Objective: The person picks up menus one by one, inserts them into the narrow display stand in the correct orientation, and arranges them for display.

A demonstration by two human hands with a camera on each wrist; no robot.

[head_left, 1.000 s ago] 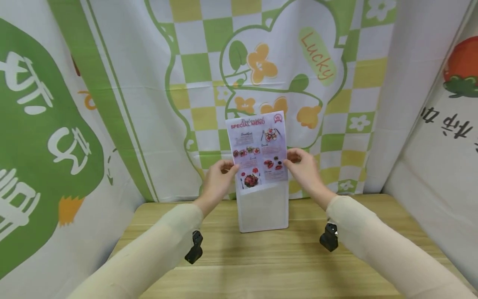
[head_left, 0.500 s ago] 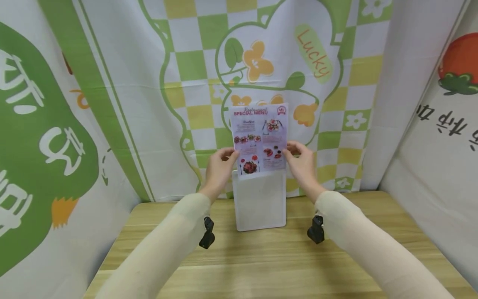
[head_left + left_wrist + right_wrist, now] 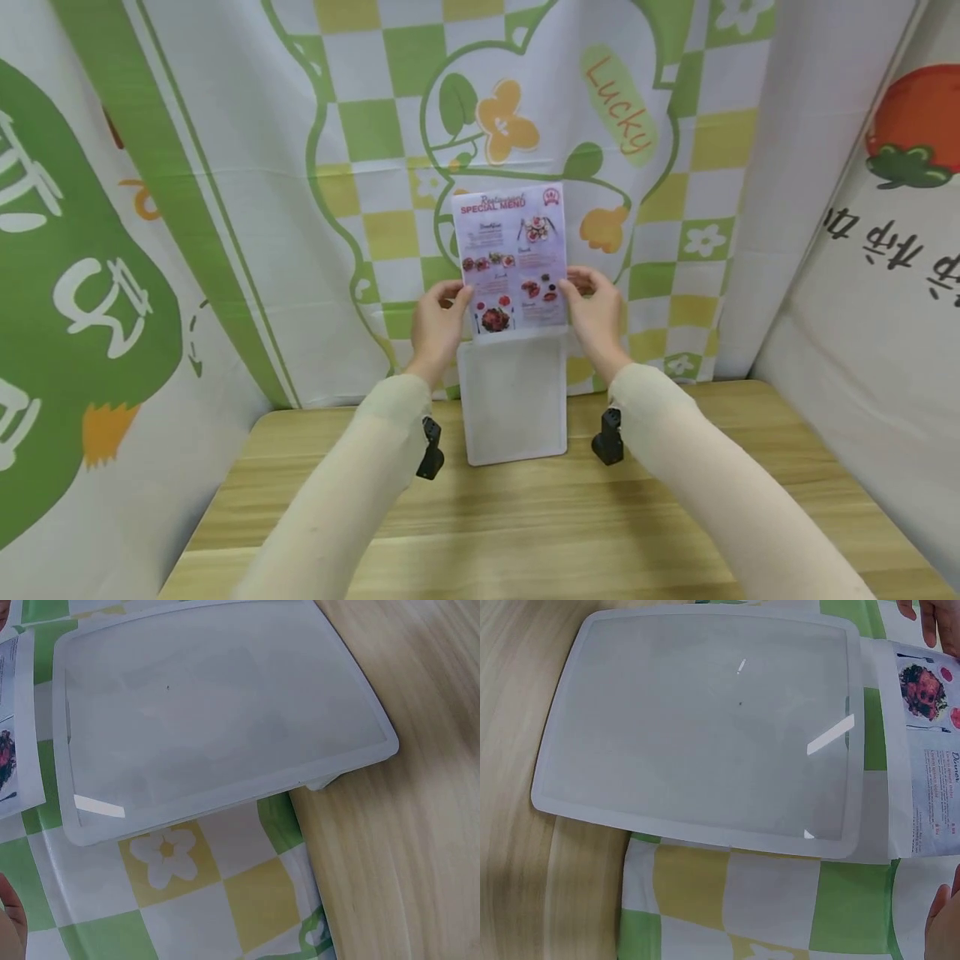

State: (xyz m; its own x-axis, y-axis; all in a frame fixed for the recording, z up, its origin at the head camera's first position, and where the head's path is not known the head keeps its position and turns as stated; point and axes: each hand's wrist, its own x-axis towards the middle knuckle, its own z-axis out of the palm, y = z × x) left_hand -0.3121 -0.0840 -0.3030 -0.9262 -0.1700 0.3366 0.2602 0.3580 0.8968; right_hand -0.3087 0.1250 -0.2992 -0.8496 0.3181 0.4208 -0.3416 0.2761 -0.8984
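Note:
A printed restaurant menu sheet (image 3: 513,258) is held up between both hands in the head view. My left hand (image 3: 441,321) pinches its left edge, and my right hand (image 3: 596,312) pinches the right edge. Just below stands a white-rimmed display frame (image 3: 513,404) with a pale, glossy panel, upright on the table. Both wrist views show a gap between the frame (image 3: 697,735) and the bottom edge of the menu sheet (image 3: 930,757). Only small parts of the left hand (image 3: 11,922) and right hand (image 3: 945,922) show in their own wrist views.
The wooden table (image 3: 517,525) carries the frame near its back edge. Behind it hangs a green, yellow and white checked curtain (image 3: 367,129) with a "Lucky" print. Printed cloth walls (image 3: 840,275) close in both sides. Small black devices (image 3: 609,437) sit at the wrists.
Both hands have raised the menu sheet, so its lower part, which overlapped the frame's upper part, now sits at about the frame's top edge. The sheet's tilt has lessened. The head view shifted slightly.

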